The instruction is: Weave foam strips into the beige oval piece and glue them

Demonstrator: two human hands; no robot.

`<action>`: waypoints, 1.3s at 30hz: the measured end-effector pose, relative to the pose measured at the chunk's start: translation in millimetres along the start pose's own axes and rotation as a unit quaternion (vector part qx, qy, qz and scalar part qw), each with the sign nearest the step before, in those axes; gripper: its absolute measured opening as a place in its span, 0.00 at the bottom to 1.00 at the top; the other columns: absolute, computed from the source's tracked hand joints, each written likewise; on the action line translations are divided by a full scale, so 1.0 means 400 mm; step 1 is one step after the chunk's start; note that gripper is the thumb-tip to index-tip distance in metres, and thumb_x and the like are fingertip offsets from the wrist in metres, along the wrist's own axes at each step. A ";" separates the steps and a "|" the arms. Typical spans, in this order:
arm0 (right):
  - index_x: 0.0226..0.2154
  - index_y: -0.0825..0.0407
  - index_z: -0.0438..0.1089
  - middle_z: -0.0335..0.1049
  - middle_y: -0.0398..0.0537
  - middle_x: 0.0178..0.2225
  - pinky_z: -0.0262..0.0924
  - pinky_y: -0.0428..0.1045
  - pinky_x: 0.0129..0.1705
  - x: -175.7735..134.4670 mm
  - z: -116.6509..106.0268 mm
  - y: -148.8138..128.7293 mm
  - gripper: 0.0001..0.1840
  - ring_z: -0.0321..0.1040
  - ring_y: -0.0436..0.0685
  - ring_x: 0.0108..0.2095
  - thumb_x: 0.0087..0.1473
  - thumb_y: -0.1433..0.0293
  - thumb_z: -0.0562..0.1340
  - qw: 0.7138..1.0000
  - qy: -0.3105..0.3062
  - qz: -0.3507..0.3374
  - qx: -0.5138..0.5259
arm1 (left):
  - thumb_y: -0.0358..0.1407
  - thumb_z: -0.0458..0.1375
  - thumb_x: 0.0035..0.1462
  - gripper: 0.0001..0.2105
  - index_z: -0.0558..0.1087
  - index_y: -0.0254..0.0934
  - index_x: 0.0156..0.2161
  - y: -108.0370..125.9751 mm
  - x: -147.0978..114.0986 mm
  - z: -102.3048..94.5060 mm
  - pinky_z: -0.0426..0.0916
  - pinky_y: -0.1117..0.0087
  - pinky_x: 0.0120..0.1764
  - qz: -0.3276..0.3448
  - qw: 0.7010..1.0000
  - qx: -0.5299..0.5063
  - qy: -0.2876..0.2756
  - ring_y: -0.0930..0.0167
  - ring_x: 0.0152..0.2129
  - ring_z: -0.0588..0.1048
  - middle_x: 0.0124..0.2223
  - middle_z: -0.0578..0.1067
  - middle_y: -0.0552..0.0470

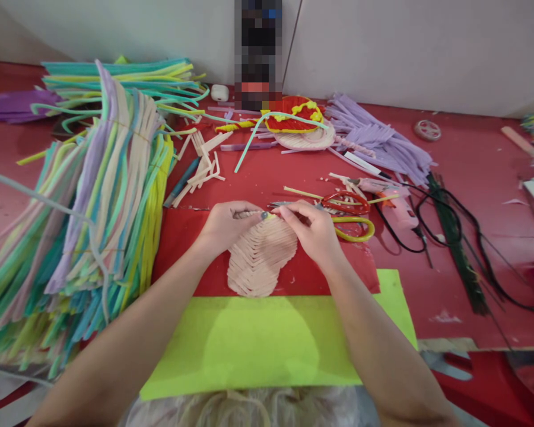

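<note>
A beige woven piece of pipe cleaners [254, 261], with slanting rows meeting along a middle line, lies on a red sheet [204, 273]. My left hand [226, 226] grips its top left edge, thumb and fingers pinched together; a dark nail shows on the thumb. My right hand [312, 230] pinches at the top right edge, fingertips close to the left thumb. A small yellow bit [272, 216] shows between the two hands. Scissors with a red and a yellow handle loop [358, 229] rest just beyond and right of my right hand.
A tall heap of coloured pipe cleaners [115, 178] stands at left. Purple pipe cleaners [382, 142], a pink glue gun [400, 207] with a black cord and dark green stems [456, 243] are at right. A red and yellow piece [289, 115] lies behind. Yellow-green felt [258, 350] covers the front edge.
</note>
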State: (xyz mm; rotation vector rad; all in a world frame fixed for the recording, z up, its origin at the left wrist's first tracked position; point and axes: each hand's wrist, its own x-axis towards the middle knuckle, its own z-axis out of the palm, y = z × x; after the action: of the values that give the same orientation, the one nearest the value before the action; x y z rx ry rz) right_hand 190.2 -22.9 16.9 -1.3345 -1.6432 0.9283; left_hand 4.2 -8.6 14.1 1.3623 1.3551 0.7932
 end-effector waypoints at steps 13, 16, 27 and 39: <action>0.30 0.49 0.74 0.73 0.43 0.31 0.60 0.49 0.39 -0.005 0.008 0.002 0.04 0.68 0.52 0.34 0.52 0.66 0.64 0.999 0.010 -0.022 -0.033 | 0.39 0.63 0.48 0.08 0.78 0.36 0.32 -0.009 0.002 0.004 0.69 0.73 0.33 0.014 1.000 0.012 0.000 0.71 0.30 0.75 0.32 0.79 0.52; 0.29 0.50 0.73 0.73 0.44 0.31 0.60 0.50 0.39 -0.004 0.009 0.007 0.06 0.68 0.52 0.34 0.52 0.65 0.63 0.999 0.011 -0.012 -0.032 | 0.39 0.63 0.48 0.08 0.78 0.37 0.32 -0.007 0.000 0.004 0.69 0.73 0.33 0.011 1.000 0.005 -0.002 0.72 0.30 0.75 0.32 0.80 0.52; 0.29 0.50 0.74 0.74 0.45 0.32 0.61 0.50 0.40 -0.004 0.009 0.002 0.06 0.69 0.53 0.35 0.52 0.66 0.63 1.000 0.011 0.002 -0.020 | 0.38 0.63 0.48 0.07 0.78 0.37 0.32 -0.004 0.001 0.009 0.69 0.74 0.32 0.002 1.000 0.006 0.002 0.72 0.29 0.75 0.31 0.79 0.53; 0.29 0.51 0.73 0.74 0.45 0.33 0.60 0.51 0.41 -0.003 0.010 0.005 0.09 0.69 0.53 0.35 0.54 0.64 0.61 1.000 -0.011 0.003 -0.013 | 0.41 0.62 0.49 0.10 0.77 0.37 0.34 -0.012 -0.001 0.006 0.69 0.72 0.35 0.022 1.000 0.002 -0.012 0.71 0.30 0.75 0.33 0.79 0.52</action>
State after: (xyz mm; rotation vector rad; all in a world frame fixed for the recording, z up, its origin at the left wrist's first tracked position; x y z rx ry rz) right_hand 187.4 -23.8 13.4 -1.3511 -1.6754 0.9306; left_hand 4.8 -10.2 8.9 1.4038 1.3128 0.8015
